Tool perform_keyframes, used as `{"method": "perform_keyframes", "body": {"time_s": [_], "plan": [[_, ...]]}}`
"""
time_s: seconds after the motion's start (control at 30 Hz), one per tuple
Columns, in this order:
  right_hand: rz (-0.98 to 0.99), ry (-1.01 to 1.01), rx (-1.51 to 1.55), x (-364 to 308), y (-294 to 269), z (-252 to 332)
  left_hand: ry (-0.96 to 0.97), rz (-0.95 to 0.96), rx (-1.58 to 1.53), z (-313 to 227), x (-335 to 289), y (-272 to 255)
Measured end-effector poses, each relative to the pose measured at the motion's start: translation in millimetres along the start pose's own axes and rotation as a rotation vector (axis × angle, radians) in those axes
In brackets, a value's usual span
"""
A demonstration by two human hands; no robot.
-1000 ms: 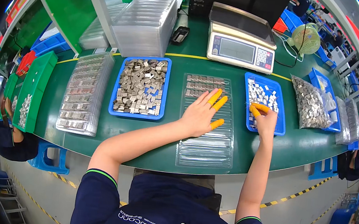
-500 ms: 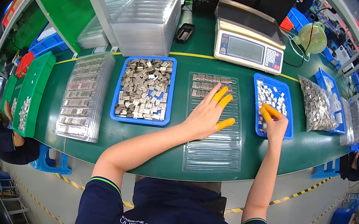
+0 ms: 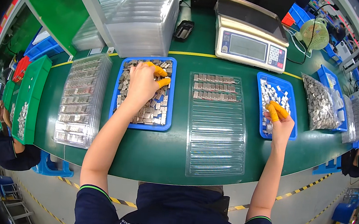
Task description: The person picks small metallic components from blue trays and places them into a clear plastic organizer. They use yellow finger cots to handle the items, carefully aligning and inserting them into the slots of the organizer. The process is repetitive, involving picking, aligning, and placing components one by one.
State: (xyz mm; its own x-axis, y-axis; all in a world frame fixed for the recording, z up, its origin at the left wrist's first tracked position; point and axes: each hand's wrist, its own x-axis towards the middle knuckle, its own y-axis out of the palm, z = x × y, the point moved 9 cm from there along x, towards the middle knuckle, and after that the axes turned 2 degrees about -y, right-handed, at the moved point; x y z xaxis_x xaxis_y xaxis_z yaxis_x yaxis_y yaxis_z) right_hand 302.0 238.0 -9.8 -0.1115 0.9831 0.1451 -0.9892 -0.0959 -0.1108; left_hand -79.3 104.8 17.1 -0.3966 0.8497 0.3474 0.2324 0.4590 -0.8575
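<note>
My left hand [image 3: 143,83] is over the left blue tray [image 3: 113,105], which holds a heap of small silvery metal connector shells [image 3: 155,111]. Its yellow-covered thumb and fingers reach apart above the pieces, with nothing visible between them. At the right blue tray [image 3: 293,132], my right hand [image 3: 281,122] has its yellow-covered fingertips pinched together over small white-and-metal pieces [image 3: 273,92]; whatever they grip is hidden. Between the hands lies a clear plastic blister tray [image 3: 216,146] with ridged slots. Its top three rows hold metal pieces [image 3: 214,87].
Filled clear trays [image 3: 82,102] are stacked at left, beside a green bin [image 3: 32,96]. Tall clear trays [image 3: 142,25] and a weighing scale [image 3: 250,45] stand behind. A bag of metal parts [image 3: 318,102] sits at right. Other people work at both sides.
My left hand has moved left from the clear tray to the tray of metal shells, uncovering the third row. My right hand stays pinched at the white pieces.
</note>
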Motion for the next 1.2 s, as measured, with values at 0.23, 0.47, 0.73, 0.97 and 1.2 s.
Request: {"method": "perform_keyframes", "body": {"time_s": [0.23,0.47,0.73,0.97,1.2], "plan": [[-0.018,-0.015,-0.023,-3,-1,3,0.029,0.131,-0.041,-15,-4,-3],[0.068,-0.205,0.004,-22,37,50,-0.25,0.297,-1.113,-31,-35,4],[0.487,-0.375,-0.114,-78,163,82,-0.452,0.557,-1.561,-66,-89,50],[0.388,-0.616,-0.196,-100,163,84,-0.439,0.356,-1.42,-58,-100,45],[0.367,-0.799,-0.247,-106,161,88,-0.411,0.449,-1.44,-68,-106,44]]}}
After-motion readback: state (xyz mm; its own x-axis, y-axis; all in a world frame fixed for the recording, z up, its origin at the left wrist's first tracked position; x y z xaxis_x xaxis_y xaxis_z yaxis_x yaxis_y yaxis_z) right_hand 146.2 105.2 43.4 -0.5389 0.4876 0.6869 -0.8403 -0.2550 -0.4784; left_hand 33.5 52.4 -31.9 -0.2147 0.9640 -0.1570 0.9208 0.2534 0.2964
